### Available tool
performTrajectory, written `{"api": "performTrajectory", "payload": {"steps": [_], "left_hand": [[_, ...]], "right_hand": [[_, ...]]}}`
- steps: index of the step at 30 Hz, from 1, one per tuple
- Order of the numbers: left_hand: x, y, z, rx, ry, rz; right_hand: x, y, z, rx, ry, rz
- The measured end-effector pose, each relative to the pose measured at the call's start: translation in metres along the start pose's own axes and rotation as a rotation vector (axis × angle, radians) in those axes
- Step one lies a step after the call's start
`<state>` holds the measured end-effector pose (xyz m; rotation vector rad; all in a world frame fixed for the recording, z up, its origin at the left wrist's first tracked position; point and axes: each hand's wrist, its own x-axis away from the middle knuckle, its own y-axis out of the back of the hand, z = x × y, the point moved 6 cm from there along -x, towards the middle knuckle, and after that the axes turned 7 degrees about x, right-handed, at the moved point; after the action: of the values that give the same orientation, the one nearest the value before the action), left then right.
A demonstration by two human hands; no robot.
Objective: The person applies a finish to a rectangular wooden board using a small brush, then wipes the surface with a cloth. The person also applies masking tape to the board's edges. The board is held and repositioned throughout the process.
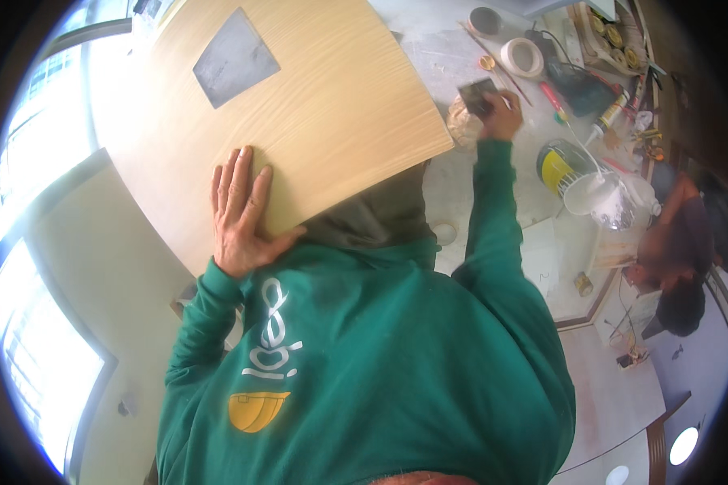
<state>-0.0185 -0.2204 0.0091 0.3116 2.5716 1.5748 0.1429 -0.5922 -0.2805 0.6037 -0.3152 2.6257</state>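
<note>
Apparently the work is partway: a gray four-sided patch shows on the wooden board, while the rest of its visible face looks plain; how much is finished or left cannot be told. The board sits directly before the person, the left hand open and flat on its near edge. The right hand grips a dark block, off the board, by a crumpled tan bag.

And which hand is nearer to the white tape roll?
Right. The right hand grips a dark flat block just below the roll in the picture; the left hand lies on the wooden panel, well off to its left.
</note>
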Motion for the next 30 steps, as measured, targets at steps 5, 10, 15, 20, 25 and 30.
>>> {"api": "performTrajectory", "payload": {"steps": [5,10,15,20,25,30], "left_hand": [[-0.014,-0.007,0.003,0.036,-0.088,0.009],[-0.028,-0.017,-0.005,0.076,-0.136,0.011],[-0.024,-0.021,-0.008,0.125,-0.195,-0.012],[-0.018,-0.023,-0.013,0.136,-0.227,-0.035],[-0.019,-0.022,-0.016,0.128,-0.248,-0.048],[-0.021,-0.021,-0.016,0.118,-0.242,-0.04]], "right_hand": [[0.13,0.037,0.095,-0.246,-0.035,0.06],[0.215,0.007,0.119,-0.265,-0.087,0.293],[0.24,-0.006,0.107,0.031,0.077,0.056],[0.252,-0.019,0.122,0.0,0.301,-0.073],[0.249,-0.013,0.097,-0.073,0.174,-0.125],[0.249,-0.019,0.092,-0.025,0.15,-0.002]]}}
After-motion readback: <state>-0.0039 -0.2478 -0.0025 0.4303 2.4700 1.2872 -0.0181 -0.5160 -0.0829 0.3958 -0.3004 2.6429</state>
